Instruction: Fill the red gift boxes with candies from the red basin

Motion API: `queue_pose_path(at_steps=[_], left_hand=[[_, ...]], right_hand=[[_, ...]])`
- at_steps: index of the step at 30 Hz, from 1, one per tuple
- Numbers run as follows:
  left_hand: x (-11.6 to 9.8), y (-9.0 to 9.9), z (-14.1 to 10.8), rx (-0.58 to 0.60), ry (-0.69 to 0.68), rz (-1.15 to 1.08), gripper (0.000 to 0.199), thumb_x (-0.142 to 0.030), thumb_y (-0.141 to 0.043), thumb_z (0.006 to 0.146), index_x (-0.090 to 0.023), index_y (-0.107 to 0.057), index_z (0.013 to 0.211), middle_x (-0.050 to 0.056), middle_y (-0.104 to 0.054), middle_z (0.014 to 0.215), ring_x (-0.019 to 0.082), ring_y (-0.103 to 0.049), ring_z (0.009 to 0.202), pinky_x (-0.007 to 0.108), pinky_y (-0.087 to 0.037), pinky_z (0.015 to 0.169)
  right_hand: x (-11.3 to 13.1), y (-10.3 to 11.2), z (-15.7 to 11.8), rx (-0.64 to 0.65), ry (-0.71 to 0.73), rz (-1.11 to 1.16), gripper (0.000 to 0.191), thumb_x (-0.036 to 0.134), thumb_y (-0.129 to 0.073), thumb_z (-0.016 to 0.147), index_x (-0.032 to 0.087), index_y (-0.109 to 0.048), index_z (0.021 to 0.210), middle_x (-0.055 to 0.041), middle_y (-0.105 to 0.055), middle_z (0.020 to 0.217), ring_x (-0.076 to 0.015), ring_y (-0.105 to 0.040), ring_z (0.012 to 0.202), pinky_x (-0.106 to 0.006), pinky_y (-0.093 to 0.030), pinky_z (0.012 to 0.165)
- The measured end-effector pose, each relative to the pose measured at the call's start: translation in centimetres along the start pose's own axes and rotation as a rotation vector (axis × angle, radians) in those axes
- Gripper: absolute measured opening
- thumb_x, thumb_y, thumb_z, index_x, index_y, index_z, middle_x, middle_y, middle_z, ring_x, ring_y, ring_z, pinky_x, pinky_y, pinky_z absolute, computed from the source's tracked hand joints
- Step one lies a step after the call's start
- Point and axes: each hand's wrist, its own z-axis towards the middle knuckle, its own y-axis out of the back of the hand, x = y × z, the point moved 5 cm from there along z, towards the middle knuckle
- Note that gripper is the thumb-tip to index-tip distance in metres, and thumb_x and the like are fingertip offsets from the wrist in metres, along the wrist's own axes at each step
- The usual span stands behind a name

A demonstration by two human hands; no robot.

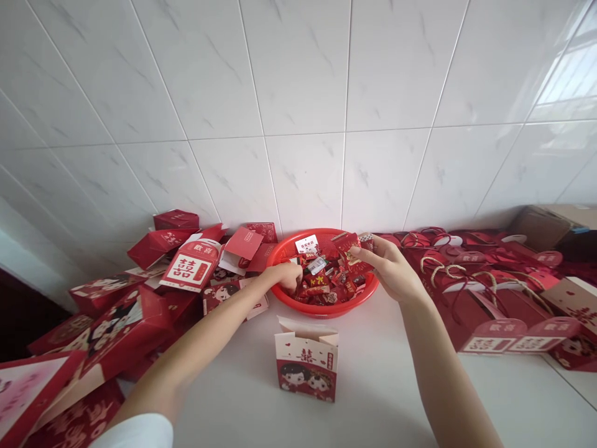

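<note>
A red plastic basket (321, 311) holds a heap of small wrapped sweets (321, 287), mostly red. Reaching into its left side, my left hand (288, 275) has its fingers curled down among the sweets; the fingertips are hidden. Over the basket's right rim, my right hand (389, 266) grips a red printed packet (349, 250) between thumb and fingers, with another small dotted packet beside it. In front of the basket stands an upright red and cream gift box (308, 367), its top flaps open and two cartoon faces on its front.
Folded and loose red boxes (190, 266) pile up on the left. Several red gift boxes with rope handles (497, 311) stand in rows on the right, a brown cardboard box (555, 227) behind them. A tiled wall (308, 174) closes off the back of the white table (373, 398).
</note>
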Motion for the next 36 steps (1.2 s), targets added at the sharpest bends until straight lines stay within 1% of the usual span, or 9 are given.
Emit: queue_pose_path(at_steps=[6, 10, 13, 18, 20, 25, 29, 33, 36], left_hand=[[0.9, 2.6, -1.0, -0.093, -0.054, -0.102, 0.028, -0.02, -0.066, 0.07, -0.018, -0.077, 0.096, 0.007, -0.077, 0.098, 0.024, -0.07, 0.089, 0.029, -0.052, 0.077], [0.4, 3.2, -1.4, -0.175, -0.105, -0.219, 0.036, -0.015, -0.06, 0.075, -0.016, -0.075, 0.108, 0.009, -0.077, 0.109, 0.024, -0.071, 0.098, 0.03, -0.054, 0.085], [-0.1, 3.6, -1.9, -0.273, -0.073, -0.089, 0.036, -0.008, -0.058, 0.074, -0.017, -0.076, 0.105, 0.009, -0.075, 0.114, 0.024, -0.07, 0.101, 0.031, -0.053, 0.091], [-1.1, 1.1, -1.9, 0.087, 0.007, 0.117, 0.028, -0.004, -0.069, 0.063, -0.021, -0.079, 0.083, 0.005, -0.078, 0.095, 0.025, -0.071, 0.091, 0.03, -0.054, 0.082], [-1.2, 0.2, -1.6, 0.141, 0.071, 0.165, 0.029, -0.002, -0.075, 0.054, -0.02, -0.078, 0.076, 0.007, -0.077, 0.087, 0.03, -0.07, 0.087, 0.035, -0.054, 0.078], [-1.7, -0.7, -0.5, 0.132, 0.118, 0.254, 0.024, 0.003, -0.076, 0.047, -0.017, -0.071, 0.058, 0.012, -0.073, 0.077, 0.038, -0.068, 0.097, 0.043, -0.052, 0.087], [-1.7, -0.5, -0.6, 0.101, 0.107, 0.263, 0.018, 0.0, -0.073, 0.054, -0.017, -0.069, 0.057, 0.014, -0.074, 0.082, 0.038, -0.069, 0.1, 0.043, -0.052, 0.089], [-1.7, 0.6, -1.2, 0.014, 0.098, 0.237, 0.016, -0.002, -0.07, 0.059, -0.016, -0.071, 0.066, 0.018, -0.075, 0.091, 0.04, -0.069, 0.104, 0.046, -0.052, 0.092], [-1.5, 2.3, -1.9, -0.047, 0.079, 0.162, 0.019, -0.003, -0.068, 0.064, -0.016, -0.073, 0.077, 0.015, -0.077, 0.092, 0.034, -0.071, 0.1, 0.041, -0.053, 0.09]], right_hand=[[-0.1, -0.1, 0.2, -0.001, 0.0, 0.014, 0.025, 0.042, -0.079, 0.08, 0.02, -0.071, 0.089, -0.0013, -0.071, 0.084, -0.0179, -0.066, 0.077, -0.029, -0.053, 0.072], [-0.2, -0.2, 0.2, 0.006, 0.004, 0.013, 0.024, 0.041, -0.079, 0.08, 0.02, -0.071, 0.089, -0.0011, -0.071, 0.084, -0.0179, -0.066, 0.078, -0.029, -0.054, 0.072], [-0.2, -0.1, 0.2, 0.009, 0.0, 0.008, 0.025, 0.042, -0.078, 0.081, 0.02, -0.071, 0.09, -0.0016, -0.072, 0.085, -0.0186, -0.067, 0.078, -0.03, -0.054, 0.073], [-0.1, -0.1, 0.1, -0.004, 0.004, -0.022, 0.024, 0.042, -0.078, 0.081, 0.021, -0.072, 0.091, -0.0021, -0.072, 0.085, -0.0196, -0.067, 0.079, -0.031, -0.055, 0.073], [0.0, -0.2, 0.1, -0.01, 0.008, -0.041, 0.024, 0.042, -0.078, 0.08, 0.021, -0.072, 0.09, -0.0024, -0.072, 0.085, -0.0201, -0.067, 0.08, -0.031, -0.055, 0.073], [0.0, -0.4, 0.0, -0.012, -0.001, -0.041, 0.027, 0.044, -0.078, 0.079, 0.021, -0.072, 0.091, -0.003, -0.072, 0.087, -0.0208, -0.067, 0.081, -0.032, -0.056, 0.073], [-0.1, -0.2, 0.0, 0.0, -0.006, -0.023, 0.026, 0.044, -0.078, 0.081, 0.021, -0.072, 0.091, -0.0026, -0.071, 0.085, -0.0198, -0.066, 0.08, -0.031, -0.055, 0.072], [-0.1, -0.2, 0.0, 0.011, -0.005, -0.006, 0.025, 0.043, -0.079, 0.08, 0.021, -0.072, 0.09, -0.0015, -0.071, 0.083, -0.0189, -0.067, 0.077, -0.031, -0.055, 0.072], [0.0, -0.2, -0.1, 0.004, -0.012, 0.007, 0.027, 0.044, -0.08, 0.078, 0.021, -0.071, 0.087, -0.0016, -0.072, 0.083, -0.0191, -0.067, 0.077, -0.031, -0.055, 0.071]])
